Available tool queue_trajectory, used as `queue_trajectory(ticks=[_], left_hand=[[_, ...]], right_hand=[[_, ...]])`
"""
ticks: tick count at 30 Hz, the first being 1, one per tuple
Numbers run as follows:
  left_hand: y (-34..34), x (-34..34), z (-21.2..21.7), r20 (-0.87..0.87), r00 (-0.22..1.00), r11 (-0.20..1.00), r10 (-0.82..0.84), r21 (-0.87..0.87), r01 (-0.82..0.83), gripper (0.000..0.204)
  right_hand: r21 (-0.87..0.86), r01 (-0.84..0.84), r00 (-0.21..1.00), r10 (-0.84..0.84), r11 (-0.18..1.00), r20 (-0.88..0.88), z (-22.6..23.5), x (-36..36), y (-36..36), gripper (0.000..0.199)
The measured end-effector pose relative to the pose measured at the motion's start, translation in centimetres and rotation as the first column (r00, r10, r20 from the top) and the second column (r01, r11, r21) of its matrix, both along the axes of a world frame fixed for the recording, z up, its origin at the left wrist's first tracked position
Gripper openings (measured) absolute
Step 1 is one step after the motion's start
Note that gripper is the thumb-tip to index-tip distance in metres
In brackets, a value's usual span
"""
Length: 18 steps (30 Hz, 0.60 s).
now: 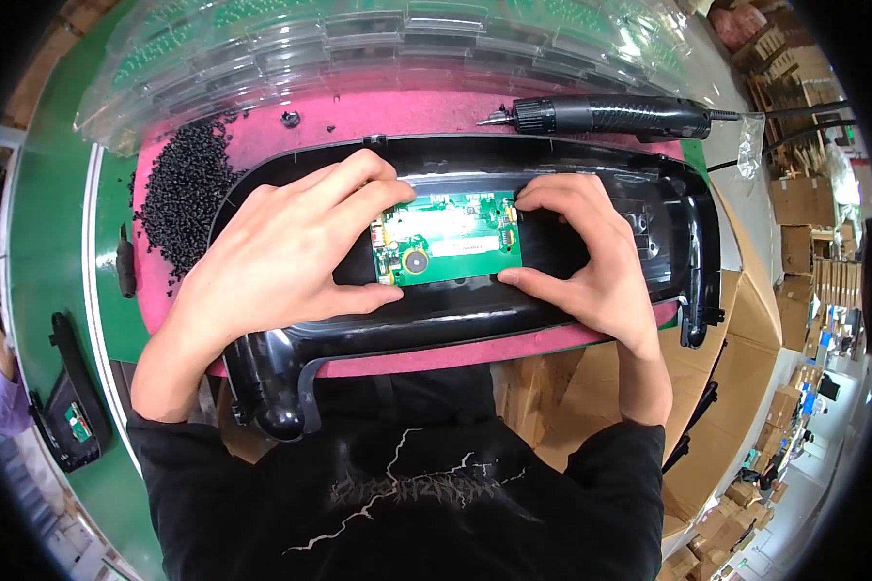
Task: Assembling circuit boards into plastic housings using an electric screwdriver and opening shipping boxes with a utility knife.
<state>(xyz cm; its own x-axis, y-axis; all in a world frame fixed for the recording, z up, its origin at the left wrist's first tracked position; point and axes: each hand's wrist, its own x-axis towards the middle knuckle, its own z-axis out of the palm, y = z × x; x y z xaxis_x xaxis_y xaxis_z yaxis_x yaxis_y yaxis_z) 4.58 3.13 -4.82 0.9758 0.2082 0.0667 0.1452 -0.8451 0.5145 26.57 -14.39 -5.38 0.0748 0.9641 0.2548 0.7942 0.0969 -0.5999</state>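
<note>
Green circuit board (448, 240): flat, rectangular, matte green with white patches, a round metallic disc and small components. Long axis runs left-right; component face up. It sits in the central recess of a glossy black moulded plastic housing (649, 208), a curved shell, long axis also left-right, a rounded tubular end pointing toward the person at lower left.

Left hand (281, 257): fingers spread, thumb and fingertips pinching the board's left edge. Right hand (591, 257): thumb and forefinger closed on its right edge.

Housing lies on a pink foam mat (378, 114). Left on the mat: pile of small black screws (179, 198). Behind: black electric screwdriver (601, 116), tip pointing left, and clear ribbed plastic trays (378, 44).
</note>
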Motion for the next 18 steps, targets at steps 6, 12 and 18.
queue_trajectory(ticks=[6,12,18], left_hand=[[0.3,-0.1,-0.1,-0.033,0.999,1.0,0.001,0.01,-0.001,0.066],[0.6,-0.3,0.1,-0.044,0.999,1.0,0.001,0.017,0.0,0.066],[1.0,-0.6,0.2,-0.03,1.0,1.0,-0.002,0.012,0.003,0.066]], right_hand=[[-0.027,0.005,1.0,-0.005,1.0,0.012,0.0,-0.3,0.3,0.049],[-0.031,0.01,1.0,-0.01,0.999,0.008,0.1,-0.6,0.6,0.049],[-0.046,0.011,1.0,-0.01,0.999,0.011,0.2,-0.9,1.1,0.05]])
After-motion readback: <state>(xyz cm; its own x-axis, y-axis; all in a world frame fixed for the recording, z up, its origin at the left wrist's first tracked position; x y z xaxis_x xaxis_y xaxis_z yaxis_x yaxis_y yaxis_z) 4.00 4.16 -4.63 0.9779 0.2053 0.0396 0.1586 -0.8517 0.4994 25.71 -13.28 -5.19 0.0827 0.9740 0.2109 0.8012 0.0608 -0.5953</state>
